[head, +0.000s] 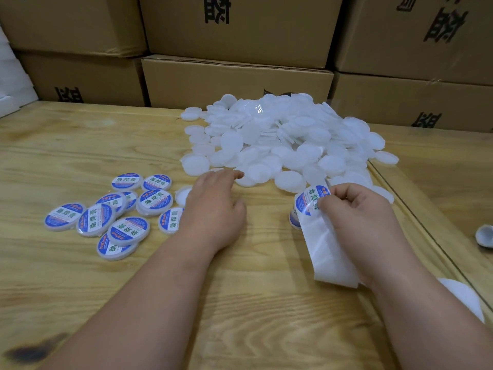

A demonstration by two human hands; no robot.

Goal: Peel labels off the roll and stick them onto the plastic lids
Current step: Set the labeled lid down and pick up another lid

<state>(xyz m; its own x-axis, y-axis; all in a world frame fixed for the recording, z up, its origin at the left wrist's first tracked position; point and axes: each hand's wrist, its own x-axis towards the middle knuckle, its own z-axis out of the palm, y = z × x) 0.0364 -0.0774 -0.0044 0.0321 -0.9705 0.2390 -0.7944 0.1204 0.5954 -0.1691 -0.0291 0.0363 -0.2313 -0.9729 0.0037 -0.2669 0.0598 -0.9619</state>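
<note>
Big heap of plain white round plastic lids [288, 140] sits mid-counter [80, 145]. Left hand [213, 206], fingers loosely spread, reaches toward its near edge. Right hand [357, 212], just right of the heap's front, pinches a blue-and-white round label [309, 200] on the white label roll [324, 244]. Labelled lids [112, 212] lie well left of the heap.

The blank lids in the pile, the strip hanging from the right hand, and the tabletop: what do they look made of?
Blank lids: likely frosted translucent plastic; milky, edges let light through.
Strip: seemingly glossy label backing paper; thin, pale, curling limply below the right hand.
Tabletop: bare light wood, apparently unfinished; visible grain, matte.
</note>
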